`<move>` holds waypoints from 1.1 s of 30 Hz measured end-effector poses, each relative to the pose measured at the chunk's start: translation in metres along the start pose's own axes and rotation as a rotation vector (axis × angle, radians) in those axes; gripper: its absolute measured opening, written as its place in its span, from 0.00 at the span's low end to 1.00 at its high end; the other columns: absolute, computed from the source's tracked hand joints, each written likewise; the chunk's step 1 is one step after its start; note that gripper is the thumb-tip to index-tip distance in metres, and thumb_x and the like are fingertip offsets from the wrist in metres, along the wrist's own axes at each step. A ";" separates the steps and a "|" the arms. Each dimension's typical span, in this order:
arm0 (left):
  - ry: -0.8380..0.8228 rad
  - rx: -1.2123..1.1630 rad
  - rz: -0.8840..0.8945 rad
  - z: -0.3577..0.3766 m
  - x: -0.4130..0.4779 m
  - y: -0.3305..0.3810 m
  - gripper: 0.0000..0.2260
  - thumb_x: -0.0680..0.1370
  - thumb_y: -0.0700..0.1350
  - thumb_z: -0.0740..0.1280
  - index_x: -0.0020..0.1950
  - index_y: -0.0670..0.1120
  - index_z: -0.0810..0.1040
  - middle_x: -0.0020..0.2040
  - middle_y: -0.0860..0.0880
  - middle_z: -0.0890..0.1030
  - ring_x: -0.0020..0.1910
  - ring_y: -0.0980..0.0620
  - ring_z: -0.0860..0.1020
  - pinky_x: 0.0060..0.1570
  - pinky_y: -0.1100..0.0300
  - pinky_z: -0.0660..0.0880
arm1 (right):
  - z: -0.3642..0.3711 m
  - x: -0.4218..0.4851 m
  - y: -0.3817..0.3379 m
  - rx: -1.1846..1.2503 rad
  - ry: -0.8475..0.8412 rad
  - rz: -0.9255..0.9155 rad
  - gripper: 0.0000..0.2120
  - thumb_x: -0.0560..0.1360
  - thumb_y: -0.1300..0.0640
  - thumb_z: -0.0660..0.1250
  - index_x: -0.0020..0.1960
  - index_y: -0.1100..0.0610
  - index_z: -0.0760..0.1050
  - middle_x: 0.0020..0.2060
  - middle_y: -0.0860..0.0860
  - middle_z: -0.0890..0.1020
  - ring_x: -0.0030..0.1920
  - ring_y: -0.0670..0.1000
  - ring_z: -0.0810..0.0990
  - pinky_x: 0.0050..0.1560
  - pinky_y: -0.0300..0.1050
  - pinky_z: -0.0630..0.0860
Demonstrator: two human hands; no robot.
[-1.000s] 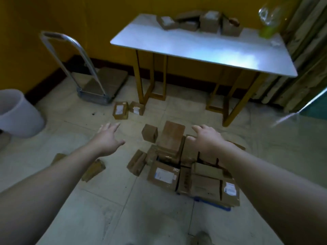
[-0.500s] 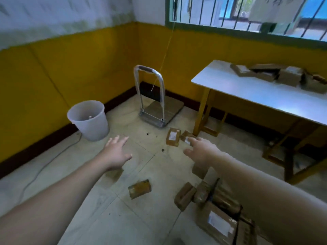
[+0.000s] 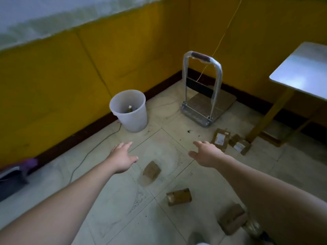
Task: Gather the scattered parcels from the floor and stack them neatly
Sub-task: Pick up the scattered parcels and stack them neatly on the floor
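Five boxy brown cardboard parcels (image 3: 151, 171) lie scattered on the smooth tiled floor (image 3: 123, 209) on the near side of the round, translucent white plastic bucket (image 3: 130, 110), two bearing white labels, while the left hand (image 3: 122, 156) and right hand (image 3: 207, 154) hover over the floor, fingers spread, holding nothing.

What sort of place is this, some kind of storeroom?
Probably a small parcel storeroom or sorting room: brown cardboard parcels lie scattered on the tiled floor, a platform trolley stands in the corner, and a plain table stands at the right.
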State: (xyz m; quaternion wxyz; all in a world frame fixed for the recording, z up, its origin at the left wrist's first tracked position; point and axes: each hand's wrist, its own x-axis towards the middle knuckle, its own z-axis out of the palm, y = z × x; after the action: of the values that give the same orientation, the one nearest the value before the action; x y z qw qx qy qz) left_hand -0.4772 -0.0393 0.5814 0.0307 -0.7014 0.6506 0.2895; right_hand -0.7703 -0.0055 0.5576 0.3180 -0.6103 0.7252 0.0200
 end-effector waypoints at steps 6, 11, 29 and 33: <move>-0.150 0.046 0.081 -0.004 0.106 -0.018 0.32 0.76 0.52 0.66 0.77 0.53 0.55 0.78 0.47 0.52 0.76 0.46 0.52 0.73 0.50 0.54 | 0.025 0.068 -0.036 0.156 -0.045 0.131 0.31 0.79 0.43 0.60 0.77 0.51 0.56 0.72 0.55 0.66 0.69 0.58 0.68 0.66 0.55 0.70; -0.339 0.174 0.202 0.002 0.214 -0.047 0.31 0.77 0.53 0.65 0.77 0.52 0.55 0.78 0.47 0.52 0.76 0.45 0.54 0.71 0.53 0.55 | 0.070 0.132 -0.069 0.358 -0.034 0.384 0.30 0.79 0.43 0.60 0.77 0.52 0.56 0.74 0.56 0.64 0.71 0.57 0.66 0.69 0.52 0.67; -0.558 0.042 -0.080 0.357 0.545 -0.256 0.34 0.76 0.53 0.68 0.77 0.50 0.55 0.76 0.45 0.59 0.73 0.42 0.61 0.67 0.52 0.61 | 0.487 0.476 -0.025 0.984 -0.183 0.721 0.37 0.76 0.41 0.65 0.77 0.49 0.52 0.67 0.55 0.70 0.49 0.51 0.80 0.43 0.42 0.77; -0.495 -0.082 -0.178 0.443 0.597 -0.280 0.35 0.76 0.58 0.65 0.77 0.51 0.52 0.75 0.43 0.62 0.69 0.39 0.66 0.64 0.48 0.65 | 0.582 0.526 -0.011 1.192 -0.215 0.776 0.36 0.76 0.42 0.66 0.77 0.49 0.52 0.73 0.56 0.65 0.65 0.59 0.73 0.60 0.57 0.75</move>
State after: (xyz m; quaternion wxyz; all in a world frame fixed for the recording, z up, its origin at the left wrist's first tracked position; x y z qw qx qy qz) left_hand -0.3873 -0.3446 -0.1465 0.1858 -0.6643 0.5467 0.4747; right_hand -0.5341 -0.2250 -0.1576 0.6367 -0.0257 0.7421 -0.2079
